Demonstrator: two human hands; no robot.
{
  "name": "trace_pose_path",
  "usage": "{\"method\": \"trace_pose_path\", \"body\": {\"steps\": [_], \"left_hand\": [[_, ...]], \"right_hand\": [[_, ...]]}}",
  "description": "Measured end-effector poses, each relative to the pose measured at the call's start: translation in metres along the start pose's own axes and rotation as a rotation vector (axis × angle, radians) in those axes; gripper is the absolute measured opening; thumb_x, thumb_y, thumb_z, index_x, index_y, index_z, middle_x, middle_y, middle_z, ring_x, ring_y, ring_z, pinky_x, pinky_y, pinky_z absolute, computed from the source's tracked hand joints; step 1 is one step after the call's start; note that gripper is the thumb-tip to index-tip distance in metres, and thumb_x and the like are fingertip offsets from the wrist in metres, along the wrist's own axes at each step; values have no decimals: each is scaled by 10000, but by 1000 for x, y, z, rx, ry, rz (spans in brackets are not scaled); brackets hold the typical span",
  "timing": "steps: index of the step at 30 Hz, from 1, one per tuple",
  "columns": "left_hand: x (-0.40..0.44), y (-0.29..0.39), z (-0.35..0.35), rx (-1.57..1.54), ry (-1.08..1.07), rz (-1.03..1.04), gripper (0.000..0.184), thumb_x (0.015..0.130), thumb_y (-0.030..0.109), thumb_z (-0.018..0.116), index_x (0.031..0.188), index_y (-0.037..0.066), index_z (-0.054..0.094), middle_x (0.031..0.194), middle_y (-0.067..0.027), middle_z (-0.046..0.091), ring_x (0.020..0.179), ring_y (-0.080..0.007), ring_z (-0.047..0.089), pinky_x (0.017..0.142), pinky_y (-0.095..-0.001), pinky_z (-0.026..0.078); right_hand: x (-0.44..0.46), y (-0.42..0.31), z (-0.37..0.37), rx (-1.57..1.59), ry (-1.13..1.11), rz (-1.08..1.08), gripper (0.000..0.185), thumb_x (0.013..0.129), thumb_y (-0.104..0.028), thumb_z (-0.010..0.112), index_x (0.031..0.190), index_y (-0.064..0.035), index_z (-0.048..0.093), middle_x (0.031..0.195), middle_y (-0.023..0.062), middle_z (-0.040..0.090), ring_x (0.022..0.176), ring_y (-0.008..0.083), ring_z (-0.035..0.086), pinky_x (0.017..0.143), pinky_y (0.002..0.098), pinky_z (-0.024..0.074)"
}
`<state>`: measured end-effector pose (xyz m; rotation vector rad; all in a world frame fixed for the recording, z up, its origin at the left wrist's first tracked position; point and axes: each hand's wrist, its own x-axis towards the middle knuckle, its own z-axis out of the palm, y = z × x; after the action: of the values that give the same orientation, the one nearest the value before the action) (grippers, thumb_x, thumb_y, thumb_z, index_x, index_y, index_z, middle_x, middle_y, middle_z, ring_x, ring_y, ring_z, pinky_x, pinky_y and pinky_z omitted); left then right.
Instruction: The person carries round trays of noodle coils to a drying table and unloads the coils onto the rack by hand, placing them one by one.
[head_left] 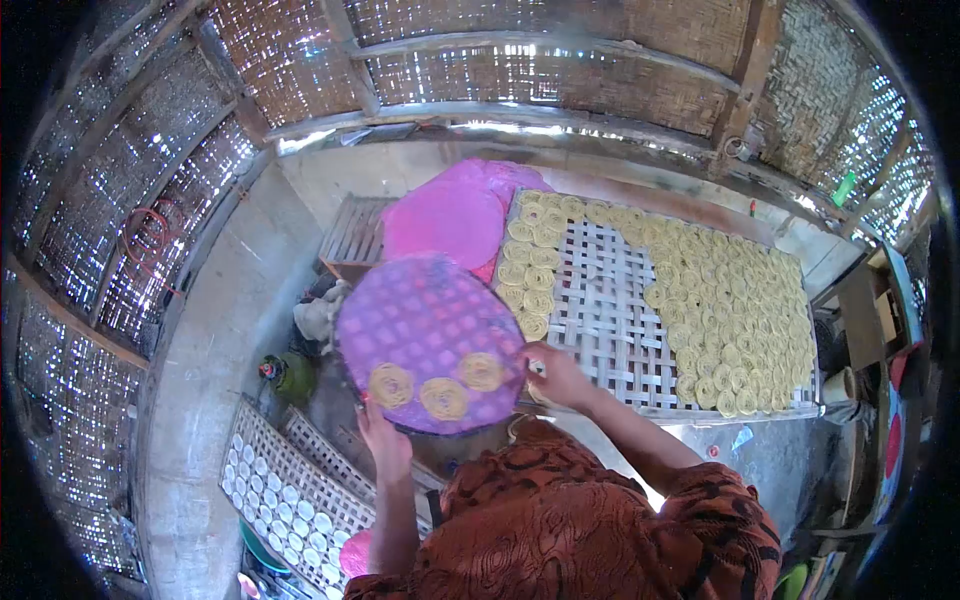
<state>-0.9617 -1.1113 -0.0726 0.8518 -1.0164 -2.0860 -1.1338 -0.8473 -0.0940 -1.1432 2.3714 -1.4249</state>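
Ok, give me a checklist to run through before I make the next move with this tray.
1. Left hand supporting the purple tray: ok, it holds the near rim.
2. Right hand gripping firmly: cannot tell; it is at the tray's right edge, blurred.
3. Three yellow coils inside the rim: ok, all near the tray's near side.
4. Tray level: cannot tell from this one view.
5. Bare space on the woven rack: ok, open weave shows between two groups of coils.
6. Pink sheet off that bare weave: ok.
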Motion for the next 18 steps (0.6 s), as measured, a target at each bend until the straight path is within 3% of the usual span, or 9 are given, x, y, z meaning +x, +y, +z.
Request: {"method": "trace_pose_path", "body": {"steps": [1,3,6,10,12,13,15,18], "left_hand": [[0,-7,7,1,-14,-3,441,943,278,500,1308,58,387,1271,-123,475,1135,-239,502,894,-417,457],[-2,-14,23,-2,-99,-27,429,935,278,504,1292,56,415,1241,-123,515,1091,-241,548,876,-405,483],[3,-16,31,39,-102,-94,439,934,278,513,1299,55,414,1228,-119,527,1082,-231,555,862,-392,491],[-3,-12,44,57,-131,-62,389,939,217,510,1286,55,444,1224,-90,528,1101,-194,524,899,-355,444],[6,-18,35,86,-97,-50,410,935,226,518,1296,52,431,1231,-92,524,1109,-200,520,903,-359,444],[11,-21,28,111,-64,-39,432,931,234,525,1306,48,418,1237,-93,519,1117,-206,515,907,-364,444],[14,-9,15,89,-59,-58,451,927,235,531,1316,44,404,1249,-102,509,1120,-223,515,912,-378,446],[8,23,-4,39,-65,-86,494,921,243,539,1337,40,368,1280,-124,482,1121,-258,517,920,-410,451]], "right_hand": [[7,-11,-1,-5,13,3,333,726,-179,693,1014,-54,582,1078,174,587,1010,329,571,819,394,471],[16,-25,-2,-98,-248,-120,237,728,-159,686,920,-62,586,1026,152,594,945,305,578,785,402,452],[19,-26,-5,-175,-303,-85,244,722,-174,690,923,-72,596,985,143,591,940,292,569,758,420,435],[11,-29,5,-466,-147,-318,226,780,-210,677,896,-57,560,932,126,593,909,262,578,757,389,455],[13,-15,8,82,-123,187,192,844,-203,634,904,-49,536,874,106,604,790,216,606,704,355,482],[15,-3,5,80,-121,185,192,844,-203,634,904,-49,536,874,106,604,790,216,606,704,355,482],[18,21,-10,1053,172,644,109,888,-147,576,925,-58,523,828,77,605,706,177,599,681,330,500],[10,54,-35,1051,283,607,73,884,-93,566,927,-75,510,812,54,589,719,170,588,713,330,502]]}}
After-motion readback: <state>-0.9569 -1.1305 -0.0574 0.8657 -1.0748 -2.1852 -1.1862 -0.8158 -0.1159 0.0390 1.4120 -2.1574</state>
